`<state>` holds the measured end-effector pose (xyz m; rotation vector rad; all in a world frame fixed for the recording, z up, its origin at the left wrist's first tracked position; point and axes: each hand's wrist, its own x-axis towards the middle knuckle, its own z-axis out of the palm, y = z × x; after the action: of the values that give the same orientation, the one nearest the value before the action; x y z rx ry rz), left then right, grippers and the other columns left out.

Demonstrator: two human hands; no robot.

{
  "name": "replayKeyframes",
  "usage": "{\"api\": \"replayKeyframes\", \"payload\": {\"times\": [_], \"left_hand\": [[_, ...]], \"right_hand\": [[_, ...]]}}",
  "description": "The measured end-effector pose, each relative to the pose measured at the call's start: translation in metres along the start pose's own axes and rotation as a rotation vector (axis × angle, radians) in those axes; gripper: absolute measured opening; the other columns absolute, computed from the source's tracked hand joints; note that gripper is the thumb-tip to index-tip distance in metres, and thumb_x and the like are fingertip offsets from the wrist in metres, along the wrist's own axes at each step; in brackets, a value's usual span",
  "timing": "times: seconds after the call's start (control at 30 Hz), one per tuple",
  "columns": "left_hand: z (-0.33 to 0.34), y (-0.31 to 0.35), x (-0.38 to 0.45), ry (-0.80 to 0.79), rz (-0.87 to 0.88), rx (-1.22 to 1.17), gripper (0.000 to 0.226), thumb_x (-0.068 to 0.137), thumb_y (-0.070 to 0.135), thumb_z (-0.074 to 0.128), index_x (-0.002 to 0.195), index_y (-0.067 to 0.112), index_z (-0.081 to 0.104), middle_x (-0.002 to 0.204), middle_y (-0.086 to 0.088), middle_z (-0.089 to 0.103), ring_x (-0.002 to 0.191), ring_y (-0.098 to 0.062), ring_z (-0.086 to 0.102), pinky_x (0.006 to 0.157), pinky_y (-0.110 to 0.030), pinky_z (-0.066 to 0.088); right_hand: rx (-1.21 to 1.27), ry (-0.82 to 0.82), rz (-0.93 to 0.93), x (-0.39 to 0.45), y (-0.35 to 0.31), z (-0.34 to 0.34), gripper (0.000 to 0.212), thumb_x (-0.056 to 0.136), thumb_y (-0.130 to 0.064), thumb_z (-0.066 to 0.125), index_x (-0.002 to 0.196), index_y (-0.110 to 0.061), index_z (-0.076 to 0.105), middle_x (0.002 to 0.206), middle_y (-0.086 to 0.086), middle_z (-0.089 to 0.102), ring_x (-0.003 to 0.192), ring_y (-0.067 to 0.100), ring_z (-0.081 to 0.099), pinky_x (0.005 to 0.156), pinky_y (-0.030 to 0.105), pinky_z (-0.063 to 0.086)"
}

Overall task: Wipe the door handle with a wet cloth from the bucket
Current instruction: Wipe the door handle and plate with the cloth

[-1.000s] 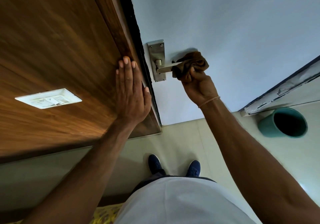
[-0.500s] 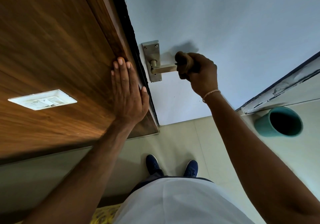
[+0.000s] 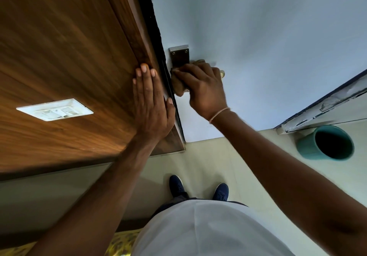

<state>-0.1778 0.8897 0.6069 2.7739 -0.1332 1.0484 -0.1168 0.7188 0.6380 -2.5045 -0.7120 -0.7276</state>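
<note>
A steel door handle point(image 3: 179, 56) with a screwed backplate sits on the pale blue door. Its lever is mostly hidden; only the tip point(image 3: 222, 74) shows past my knuckles. My right hand point(image 3: 202, 89) presses a brown cloth point(image 3: 177, 84) against the lower part of the backplate, close to the door's edge. My left hand point(image 3: 151, 105) lies flat, fingers together, on the wooden panel point(image 3: 69, 57) beside the door, holding nothing. A teal bucket point(image 3: 325, 142) stands on the floor at the right.
A white switch plate point(image 3: 54, 110) is set in the wooden panel at the left. A worn frame edge point(image 3: 325, 105) runs above the bucket. My two blue shoes point(image 3: 176, 185) stand on the pale tiled floor below the handle.
My right hand slid the cloth left along the lever, from its outer end to the backplate. The lever's tip is now uncovered. My left hand stayed flat on the wood.
</note>
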Motion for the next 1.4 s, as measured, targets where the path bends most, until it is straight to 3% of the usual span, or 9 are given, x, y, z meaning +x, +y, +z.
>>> {"api": "replayKeyframes", "payload": {"times": [0.23, 0.47, 0.67, 0.77, 0.87, 0.93, 1.03, 1.27, 1.4], "left_hand": [[0.002, -0.001, -0.001, 0.010, -0.007, -0.012, 0.080, 0.101, 0.019, 0.060, 0.165, -0.010, 0.022, 0.171, -0.035, 0.025, 0.163, -0.047, 0.018, 0.137, -0.055, 0.016], [-0.001, -0.007, -0.003, -0.003, 0.013, -0.024, 0.081, 0.101, 0.017, 0.060, 0.167, -0.007, 0.018, 0.173, -0.031, 0.022, 0.165, -0.042, 0.013, 0.136, -0.055, 0.018], [-0.002, -0.007, -0.003, 0.039, 0.029, -0.026, 0.083, 0.102, 0.016, 0.058, 0.168, -0.001, 0.012, 0.174, -0.020, 0.012, 0.168, -0.029, 0.003, 0.136, -0.052, 0.018], [0.000, -0.008, -0.003, 0.027, 0.034, -0.042, 0.078, 0.105, 0.019, 0.050, 0.168, 0.000, 0.009, 0.174, -0.021, 0.014, 0.167, -0.029, 0.004, 0.137, -0.052, 0.016], [0.003, -0.007, -0.003, 0.049, 0.034, -0.049, 0.075, 0.106, 0.022, 0.045, 0.168, -0.001, 0.010, 0.174, -0.022, 0.015, 0.167, -0.030, 0.004, 0.136, -0.053, 0.017], [0.003, -0.006, -0.003, 0.067, 0.032, -0.042, 0.077, 0.105, 0.020, 0.049, 0.168, -0.001, 0.011, 0.174, -0.022, 0.015, 0.168, -0.030, 0.004, 0.136, -0.053, 0.018], [0.003, -0.008, -0.003, 0.062, 0.029, -0.042, 0.082, 0.102, 0.016, 0.058, 0.168, -0.001, 0.012, 0.174, -0.021, 0.014, 0.168, -0.030, 0.004, 0.136, -0.053, 0.019], [0.003, -0.008, -0.003, 0.038, 0.025, -0.036, 0.077, 0.104, 0.020, 0.055, 0.167, -0.005, 0.019, 0.172, -0.029, 0.026, 0.163, -0.042, 0.019, 0.136, -0.053, 0.019], [0.003, -0.008, -0.003, 0.025, 0.012, -0.033, 0.075, 0.104, 0.020, 0.056, 0.165, -0.007, 0.023, 0.170, -0.032, 0.029, 0.162, -0.043, 0.021, 0.136, -0.054, 0.019]], "right_hand": [[-0.036, 0.160, 0.112, -0.016, 0.032, -0.001, 0.041, 0.093, -0.010, 0.069, 0.131, -0.023, 0.076, 0.130, -0.003, 0.075, 0.125, 0.031, 0.066, 0.098, 0.047, 0.046], [-0.134, 0.073, -0.187, 0.004, 0.004, 0.017, 0.032, 0.100, -0.012, 0.062, 0.127, -0.022, 0.077, 0.133, 0.003, 0.074, 0.123, 0.038, 0.066, 0.100, 0.049, 0.046], [-0.307, -0.017, -0.597, 0.026, 0.006, 0.022, 0.021, 0.097, -0.010, 0.062, 0.092, -0.016, 0.082, 0.097, 0.002, 0.076, 0.117, 0.038, 0.069, 0.108, 0.048, 0.051], [-0.358, -0.048, -0.707, 0.031, 0.009, 0.026, 0.021, 0.097, -0.009, 0.064, 0.088, -0.018, 0.081, 0.095, 0.000, 0.074, 0.116, 0.036, 0.067, 0.109, 0.048, 0.050], [-0.294, -0.004, -0.630, 0.031, 0.021, 0.018, 0.033, 0.104, -0.008, 0.051, 0.092, -0.023, 0.078, 0.102, -0.003, 0.074, 0.111, 0.035, 0.067, 0.093, 0.044, 0.050], [-0.212, 0.025, -0.510, 0.024, 0.026, 0.012, 0.035, 0.105, -0.009, 0.046, 0.106, -0.025, 0.077, 0.122, -0.003, 0.075, 0.112, 0.036, 0.068, 0.089, 0.044, 0.049], [-0.164, 0.056, -0.324, 0.009, 0.021, 0.012, 0.030, 0.104, -0.012, 0.058, 0.127, -0.024, 0.074, 0.139, -0.003, 0.071, 0.118, 0.035, 0.067, 0.093, 0.046, 0.049], [-0.130, 0.166, 0.160, -0.019, 0.001, 0.021, 0.040, 0.097, -0.018, 0.070, 0.137, -0.023, 0.070, 0.146, -0.004, 0.066, 0.140, 0.023, 0.057, 0.106, 0.048, 0.038], [-0.132, 0.157, 0.099, -0.015, -0.007, 0.028, 0.042, 0.098, -0.014, 0.065, 0.138, -0.022, 0.071, 0.143, 0.002, 0.068, 0.139, 0.030, 0.059, 0.108, 0.052, 0.040]]}}
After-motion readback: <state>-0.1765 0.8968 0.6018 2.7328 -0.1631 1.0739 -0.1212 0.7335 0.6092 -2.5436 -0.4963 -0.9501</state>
